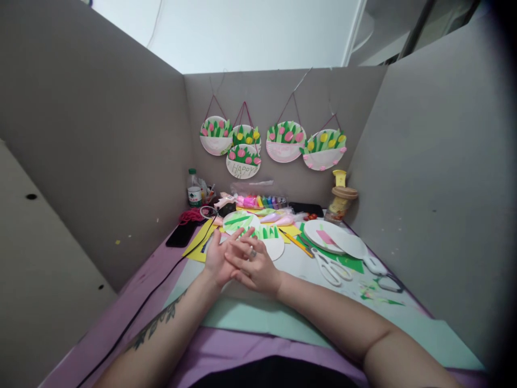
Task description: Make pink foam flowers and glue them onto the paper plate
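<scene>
My left hand (218, 261) is palm up with its fingers apart, partly covered by the other hand. Across its palm lies my right hand (254, 265), fingers spread and a ring on one of them. The two hands touch, and no object shows in either. Just beyond them are a round paper piece with green strips (238, 222) and a white half-plate piece with green leaf shapes (273, 247). To the right lie an orange pencil (298, 244) and white-handled scissors (331, 268).
Paper-plate flower baskets (286, 151) hang on the back partition. A bottle (194, 191), a black phone (181, 235) and pink yarn stand at left. White plates (315, 235), a lidded jar (339, 206) and green paper scraps (377, 295) are at right. A black cable crosses the left side.
</scene>
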The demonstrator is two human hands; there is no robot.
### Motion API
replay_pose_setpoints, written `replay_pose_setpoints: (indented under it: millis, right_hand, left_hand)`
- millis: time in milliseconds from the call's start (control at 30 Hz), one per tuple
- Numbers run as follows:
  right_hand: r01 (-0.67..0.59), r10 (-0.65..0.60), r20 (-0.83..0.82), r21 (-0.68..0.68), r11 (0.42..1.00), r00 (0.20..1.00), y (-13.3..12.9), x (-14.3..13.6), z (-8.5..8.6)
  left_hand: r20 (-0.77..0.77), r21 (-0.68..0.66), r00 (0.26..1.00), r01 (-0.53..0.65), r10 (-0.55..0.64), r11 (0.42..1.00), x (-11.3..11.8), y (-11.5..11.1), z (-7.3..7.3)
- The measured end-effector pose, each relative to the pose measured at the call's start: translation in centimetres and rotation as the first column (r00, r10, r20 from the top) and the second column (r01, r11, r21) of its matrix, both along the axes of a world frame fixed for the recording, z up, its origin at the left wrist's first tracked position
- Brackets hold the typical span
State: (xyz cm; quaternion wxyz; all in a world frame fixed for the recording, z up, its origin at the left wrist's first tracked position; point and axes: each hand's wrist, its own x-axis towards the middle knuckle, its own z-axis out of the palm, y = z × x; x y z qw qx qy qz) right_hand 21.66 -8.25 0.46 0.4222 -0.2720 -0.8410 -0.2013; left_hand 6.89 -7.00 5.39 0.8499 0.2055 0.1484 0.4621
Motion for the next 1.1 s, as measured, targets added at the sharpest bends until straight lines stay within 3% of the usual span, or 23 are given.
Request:
replay_pose_setpoints:
  millis: [167,333,467,633,767,900,1100]
  right_hand:
    - [0.002,-0.002,0.002,0.014,1.000,1.000,0.01,0.00,0.32]
    - [0.003,-0.002,-0.020,0.061,0.998,1.000,0.17,-0.11,-0.01]
    - [0.000,-0.010,0.090,0.114,0.994,0.996,0.21,-0.06,-0.37]
    - [0.025,-0.028,0.031,0.098,0.995,0.999,0.42,0.12,-0.39]
    - [-0.018,0.009,0.094,0.096,0.995,0.996,0.19,0.19,-0.39]
    - [0.034,-0.036,0.028,0.072,0.997,0.999,0.05,-0.06,-0.29]
    - [0.000,-0.006,0.067,0.078,0.997,0.998,0.23,-0.11,-0.41]
  left_hand:
    - [0.029,0.016,0.998,-0.056,0.055,0.998,0.05,-0.20,0.20]
    - [-0.027,-0.035,1.000,0.009,-0.010,0.999,0.19,-0.20,-0.17]
    - [0.005,-0.029,0.999,-0.048,0.049,0.998,0.13,-0.03,-0.27]
    - [-0.013,-0.079,1.000,-0.011,0.010,0.997,0.15,-0.08,-0.03]
    - [0.023,-0.041,0.999,-0.042,0.043,0.998,-0.01,0.04,-0.19]
    - [-0.004,-0.051,1.000,-0.010,0.010,0.999,-0.07,0.08,-0.36]
    - [-0.017,-0.050,0.998,-0.053,0.053,0.997,-0.05,-0.07,-0.08]
